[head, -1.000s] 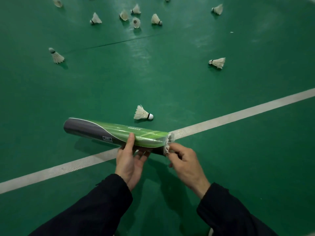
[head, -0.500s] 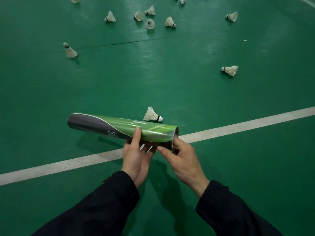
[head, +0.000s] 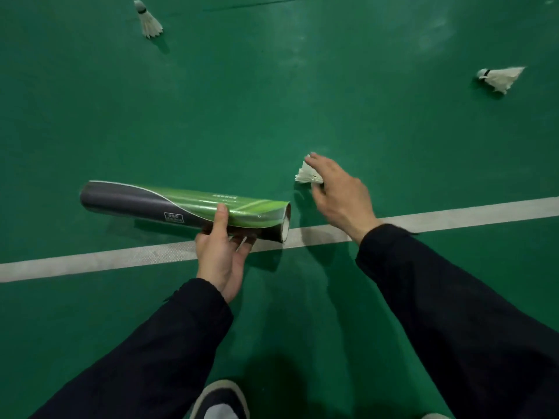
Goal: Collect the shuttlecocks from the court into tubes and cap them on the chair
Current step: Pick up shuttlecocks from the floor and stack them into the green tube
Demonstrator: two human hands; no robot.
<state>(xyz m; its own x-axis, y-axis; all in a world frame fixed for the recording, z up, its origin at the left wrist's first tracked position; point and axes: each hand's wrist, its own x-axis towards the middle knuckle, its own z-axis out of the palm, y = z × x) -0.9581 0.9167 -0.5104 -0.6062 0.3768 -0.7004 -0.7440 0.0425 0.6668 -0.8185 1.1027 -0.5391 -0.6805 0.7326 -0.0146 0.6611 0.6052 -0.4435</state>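
On the green court floor point(head: 348, 95), just beyond the white boundary line point(head: 453, 211): the right hand point(head: 338, 192) has left the mouth of the shuttlecock tube point(head: 181, 205) and now reaches out over the nearest shuttlecock point(head: 307, 175). Half a second ago its fingers were at the tube's open end; a second ago feathers stood at that rim. Now a pale surface, probably the skirt of a seated shuttlecock, shows just inside the opening. Judged from this, one bird is loaded and the next pick-up is under way.

Right hand: palm down, wrist slightly raised, fingers loosely spread and curving around the feather skirt. Forefinger tip lies at the far edge of the feathers, thumb side near the cork end. Contact looks likely, but whether the fingers have actually closed into a pinch cannot be told. The shuttlecock lies on its side on the floor, just beside the tube's open end.

Left hand point(head: 220, 249): grips the tube from below, thumb pressed across the green wrap, fingers curled under. Tube held roughly level above the line, open end pointing right toward the working hand.

Two more shuttlecocks remain in view, well apart: one far left point(head: 148, 21), one far right point(head: 500, 78). No chair or cap visible. A shoe toe point(head: 220, 400) shows at the bottom edge. Collection looks far from finished.
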